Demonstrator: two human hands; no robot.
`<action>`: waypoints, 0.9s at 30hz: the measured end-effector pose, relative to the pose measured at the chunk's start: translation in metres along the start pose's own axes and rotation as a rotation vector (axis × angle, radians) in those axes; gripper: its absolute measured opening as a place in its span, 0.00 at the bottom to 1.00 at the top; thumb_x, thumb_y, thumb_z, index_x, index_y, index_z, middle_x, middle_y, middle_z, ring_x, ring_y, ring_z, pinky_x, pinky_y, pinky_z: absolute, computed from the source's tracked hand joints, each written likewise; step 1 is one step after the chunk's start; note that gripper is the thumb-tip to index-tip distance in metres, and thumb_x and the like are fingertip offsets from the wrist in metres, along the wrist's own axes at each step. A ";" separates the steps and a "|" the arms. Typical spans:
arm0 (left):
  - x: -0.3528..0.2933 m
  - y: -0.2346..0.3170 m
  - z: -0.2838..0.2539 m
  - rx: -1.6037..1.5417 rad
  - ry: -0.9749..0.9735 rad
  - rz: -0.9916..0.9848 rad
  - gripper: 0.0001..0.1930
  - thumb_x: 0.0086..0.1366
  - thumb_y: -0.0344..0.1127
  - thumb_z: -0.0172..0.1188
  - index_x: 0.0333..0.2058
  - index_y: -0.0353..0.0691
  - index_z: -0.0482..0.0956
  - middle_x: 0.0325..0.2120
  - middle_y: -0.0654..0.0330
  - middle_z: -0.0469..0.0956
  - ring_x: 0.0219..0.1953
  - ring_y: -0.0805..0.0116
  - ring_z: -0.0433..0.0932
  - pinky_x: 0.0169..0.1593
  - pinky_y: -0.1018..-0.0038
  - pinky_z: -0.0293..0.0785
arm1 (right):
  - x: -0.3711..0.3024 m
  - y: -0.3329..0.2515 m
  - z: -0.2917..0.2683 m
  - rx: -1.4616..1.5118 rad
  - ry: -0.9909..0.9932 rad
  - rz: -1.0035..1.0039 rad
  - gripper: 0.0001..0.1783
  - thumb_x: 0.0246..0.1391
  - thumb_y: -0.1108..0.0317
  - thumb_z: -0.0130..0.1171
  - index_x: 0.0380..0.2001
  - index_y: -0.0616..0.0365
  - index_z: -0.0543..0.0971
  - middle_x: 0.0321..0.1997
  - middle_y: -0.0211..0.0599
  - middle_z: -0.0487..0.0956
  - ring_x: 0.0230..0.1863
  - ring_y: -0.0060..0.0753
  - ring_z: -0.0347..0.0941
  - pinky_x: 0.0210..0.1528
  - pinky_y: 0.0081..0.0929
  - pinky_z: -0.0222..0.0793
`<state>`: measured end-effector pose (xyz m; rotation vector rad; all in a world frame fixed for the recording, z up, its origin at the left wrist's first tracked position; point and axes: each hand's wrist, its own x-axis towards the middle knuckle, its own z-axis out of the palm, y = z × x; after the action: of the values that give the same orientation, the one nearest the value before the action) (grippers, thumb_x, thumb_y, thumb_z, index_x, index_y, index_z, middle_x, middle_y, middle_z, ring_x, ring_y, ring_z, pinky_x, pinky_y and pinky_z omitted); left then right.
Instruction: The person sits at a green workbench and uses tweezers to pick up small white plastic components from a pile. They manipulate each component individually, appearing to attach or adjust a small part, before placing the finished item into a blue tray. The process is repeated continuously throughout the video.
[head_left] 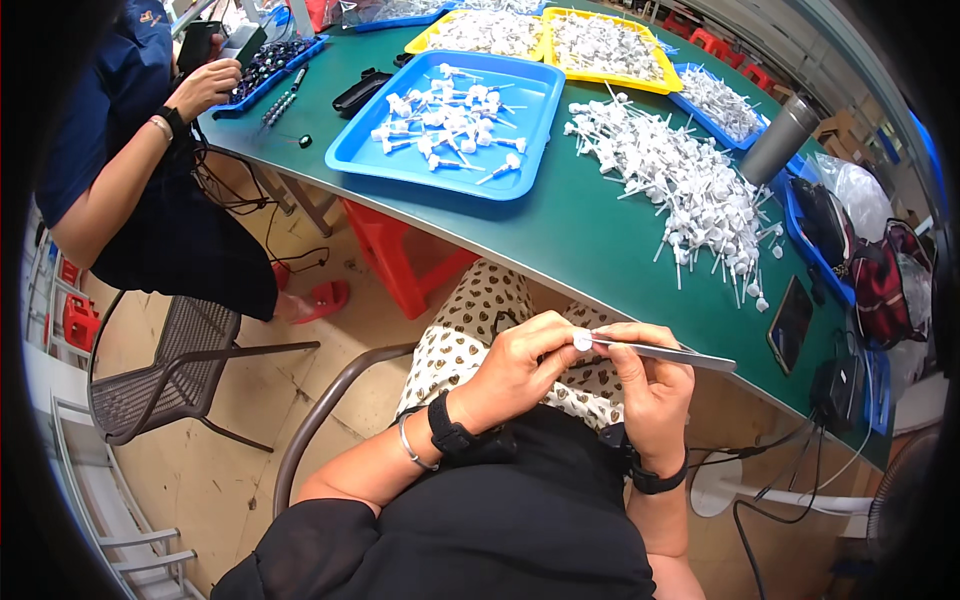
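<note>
Over the lap [455,345], the left hand [527,362] pinches a white part [582,340] while the right hand [655,385] grips a tool [690,354] apparently working on it, seemingly calling next for a steady pinch and fine tip control.

Green table [600,245]: blue tray [342,160] top centre, yellow trays [622,82] at upper edge, loose white-part pile [690,190] upper right, phone [790,325] right, black case [360,93] upper left.

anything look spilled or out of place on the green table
A heap of white stemmed pieces lies loose on the green table, right of the nearest blue tray. It looks odd because that tray holds similar pieces, though it may be deliberate.
</note>
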<state>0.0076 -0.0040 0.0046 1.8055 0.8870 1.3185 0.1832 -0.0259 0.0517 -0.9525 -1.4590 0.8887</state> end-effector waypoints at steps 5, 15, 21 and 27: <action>0.000 -0.001 0.000 0.007 0.006 0.024 0.09 0.68 0.23 0.63 0.46 0.34 0.84 0.33 0.56 0.81 0.32 0.68 0.81 0.34 0.74 0.77 | 0.000 0.001 -0.001 -0.129 -0.025 -0.054 0.05 0.63 0.78 0.63 0.41 0.67 0.82 0.41 0.38 0.85 0.39 0.26 0.81 0.43 0.22 0.76; 0.000 0.002 -0.002 -0.050 -0.022 -0.027 0.08 0.69 0.25 0.63 0.45 0.34 0.84 0.32 0.57 0.81 0.32 0.69 0.80 0.34 0.74 0.77 | 0.002 0.002 0.000 -0.055 -0.013 -0.006 0.04 0.64 0.78 0.62 0.40 0.68 0.82 0.40 0.39 0.85 0.39 0.28 0.82 0.43 0.23 0.78; -0.001 0.002 -0.002 -0.036 -0.013 -0.008 0.07 0.69 0.25 0.64 0.45 0.34 0.84 0.33 0.57 0.82 0.32 0.69 0.80 0.34 0.74 0.77 | 0.001 0.000 0.002 0.013 0.006 0.039 0.04 0.64 0.79 0.62 0.41 0.69 0.82 0.39 0.39 0.84 0.41 0.27 0.82 0.45 0.23 0.78; 0.000 0.007 -0.004 -0.065 -0.023 -0.056 0.07 0.69 0.27 0.63 0.44 0.38 0.85 0.34 0.57 0.81 0.34 0.62 0.82 0.38 0.70 0.77 | 0.001 0.002 0.000 -0.031 -0.029 -0.016 0.04 0.64 0.79 0.62 0.41 0.68 0.82 0.40 0.39 0.84 0.41 0.27 0.82 0.45 0.23 0.78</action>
<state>0.0044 -0.0069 0.0114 1.7300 0.8664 1.2741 0.1835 -0.0246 0.0503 -0.9533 -1.5062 0.8739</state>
